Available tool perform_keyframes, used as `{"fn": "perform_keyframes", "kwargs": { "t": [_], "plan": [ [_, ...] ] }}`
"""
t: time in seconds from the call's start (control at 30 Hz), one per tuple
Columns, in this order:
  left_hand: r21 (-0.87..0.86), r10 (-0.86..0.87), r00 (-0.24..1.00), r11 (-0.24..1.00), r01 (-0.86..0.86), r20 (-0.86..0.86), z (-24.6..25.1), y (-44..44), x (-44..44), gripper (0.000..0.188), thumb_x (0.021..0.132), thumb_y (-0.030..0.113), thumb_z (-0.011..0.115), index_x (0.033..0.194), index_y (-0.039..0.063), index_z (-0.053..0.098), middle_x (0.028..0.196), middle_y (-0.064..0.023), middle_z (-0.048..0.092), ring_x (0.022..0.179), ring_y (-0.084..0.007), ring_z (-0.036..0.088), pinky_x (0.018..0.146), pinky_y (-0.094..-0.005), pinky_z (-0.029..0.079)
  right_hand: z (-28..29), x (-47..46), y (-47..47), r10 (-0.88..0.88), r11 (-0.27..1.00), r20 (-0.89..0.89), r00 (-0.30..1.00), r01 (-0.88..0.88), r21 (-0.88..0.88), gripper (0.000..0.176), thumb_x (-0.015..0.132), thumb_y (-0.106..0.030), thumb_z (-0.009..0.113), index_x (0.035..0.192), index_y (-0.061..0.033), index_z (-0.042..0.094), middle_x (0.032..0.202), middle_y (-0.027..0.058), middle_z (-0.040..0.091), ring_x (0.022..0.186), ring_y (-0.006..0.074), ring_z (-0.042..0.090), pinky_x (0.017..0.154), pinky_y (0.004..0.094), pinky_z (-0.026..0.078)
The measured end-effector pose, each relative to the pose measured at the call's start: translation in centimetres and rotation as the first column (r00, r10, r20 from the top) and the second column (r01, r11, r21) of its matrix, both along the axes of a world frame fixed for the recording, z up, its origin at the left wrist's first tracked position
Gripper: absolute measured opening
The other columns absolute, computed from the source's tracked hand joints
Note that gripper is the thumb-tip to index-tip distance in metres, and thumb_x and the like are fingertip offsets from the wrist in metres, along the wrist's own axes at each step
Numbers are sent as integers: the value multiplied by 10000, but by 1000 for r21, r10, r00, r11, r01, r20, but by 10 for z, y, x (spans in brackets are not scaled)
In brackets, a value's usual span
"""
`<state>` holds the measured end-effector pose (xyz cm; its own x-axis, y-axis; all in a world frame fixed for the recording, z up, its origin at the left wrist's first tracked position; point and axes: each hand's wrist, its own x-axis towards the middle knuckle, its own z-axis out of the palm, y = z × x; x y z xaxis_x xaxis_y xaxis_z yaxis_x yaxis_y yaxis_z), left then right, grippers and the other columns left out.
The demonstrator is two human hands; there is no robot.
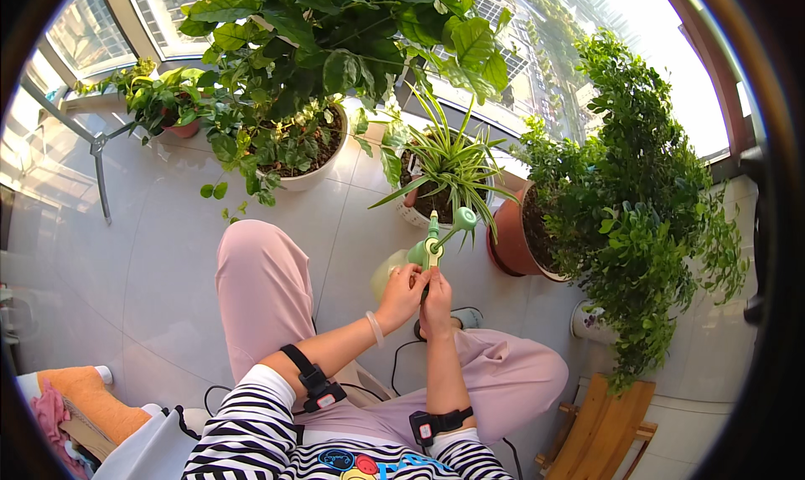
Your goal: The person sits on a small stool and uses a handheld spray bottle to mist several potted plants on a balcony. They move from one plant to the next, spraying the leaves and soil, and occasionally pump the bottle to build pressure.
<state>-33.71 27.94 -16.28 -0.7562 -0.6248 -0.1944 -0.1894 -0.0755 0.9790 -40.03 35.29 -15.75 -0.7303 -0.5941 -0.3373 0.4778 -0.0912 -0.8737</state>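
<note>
A green pump spray bottle is held out in front of me, its nozzle pointing away toward a potted spider plant. My left hand grips the sprayer's handle from the left, fingers bent around its near end. Against the same handle, my right hand closes from the right, thumb up. The two hands touch. The sprayer's round pump knob sticks out at the upper right. Its pale translucent tank shows partly behind my left hand. My fingers hide the trigger area.
A large leafy plant in a white pot stands ahead left. To the right, a bushy plant leans out of a terracotta-coloured pot. A slatted wooden stool is at lower right, a metal tripod leg at left. Cables trail near my legs.
</note>
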Motion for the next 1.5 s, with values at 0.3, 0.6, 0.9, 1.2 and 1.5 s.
{"fn": "perform_keyframes", "kwargs": {
  "t": [0.3,0.6,0.9,1.2,1.5],
  "plan": [
    [-87,-6,1000,996,4,-19,3,-4,2,323,949,284,575,1024,-30,570,961,-156,540,830,-228,519,742,-325,450,2,1,-3,-1,999,-1,1000,1,-41,316,1047,-242,360,1021,19,538,920,71,615,830,133,599,748,267,497],
    [3,-16,998,1000,16,-67,4,-4,0,314,952,264,577,1062,-31,570,957,-146,520,825,-198,526,747,-310,454,4,0,-2,-13,1000,-90,996,12,-12,316,1043,-218,360,1042,29,557,935,86,630,842,146,608,770,283,509],
    [30,-25,998,999,27,-50,7,-4,0,319,954,267,573,1069,-30,573,978,-151,523,836,-206,529,758,-311,455,0,-2,-2,-32,999,-51,998,32,8,311,1042,-218,368,1026,24,561,928,76,628,831,134,601,757,276,503],
    [9,20,997,1000,-20,-69,7,-3,0,332,946,291,575,1024,-32,576,885,-149,517,782,-227,507,711,-327,441,4,-1,-2,-19,1000,-60,998,20,11,312,1043,-223,367,1025,20,561,920,68,626,826,127,596,750,269,495],
    [53,8,996,999,-3,-94,6,-2,0,333,945,292,576,1040,-27,582,929,-166,536,841,-243,516,754,-331,448,12,1,-4,-39,997,-76,996,45,69,318,1044,-215,352,1019,23,560,917,85,640,808,141,610,716,271,509]
  ]
}}
